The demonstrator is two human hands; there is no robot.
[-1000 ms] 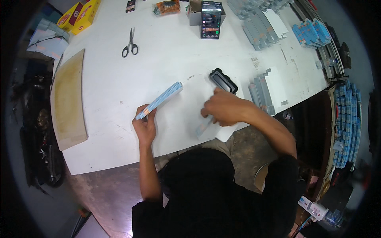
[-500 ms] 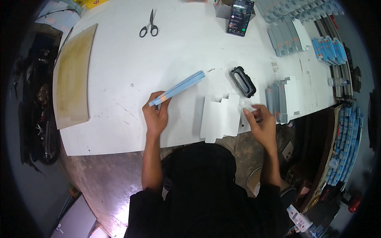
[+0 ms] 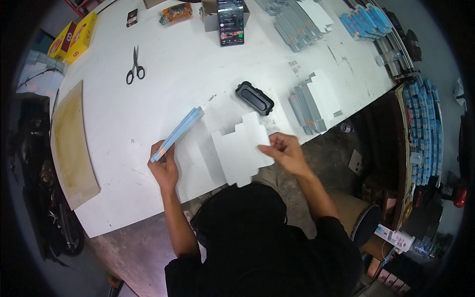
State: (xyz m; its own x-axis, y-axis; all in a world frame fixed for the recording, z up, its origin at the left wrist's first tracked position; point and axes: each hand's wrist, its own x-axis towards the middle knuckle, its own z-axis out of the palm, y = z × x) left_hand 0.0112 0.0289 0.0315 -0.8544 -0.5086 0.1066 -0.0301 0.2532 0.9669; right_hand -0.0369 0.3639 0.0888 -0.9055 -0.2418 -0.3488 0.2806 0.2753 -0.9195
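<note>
My left hand [image 3: 164, 171] is closed around one end of a thin stack of flat blue cartons [image 3: 179, 132], which slants up and away to the right above the white table. In front of me lies an unfolded white carton blank [image 3: 241, 151] with stepped flaps, plain side up, near the table's front edge. Thumb and fingers of my right hand [image 3: 288, 154] pinch its right edge. Just beyond the blank sits a small black oblong case [image 3: 255, 98].
Grey carton stacks [image 3: 307, 109] stand to the right, with blue ones [image 3: 366, 22] farther back. A phone [image 3: 231, 24] leans against a box at the far side. Scissors [image 3: 135, 67] and a brownish board [image 3: 74, 143] lie to the left. Yellow boxes [image 3: 79, 38] occupy the far left corner.
My view has turned, so the table appears tilted and shifted left. My right hand has come to the blank's right edge and taken hold of it. The left keeps the blue stack.
</note>
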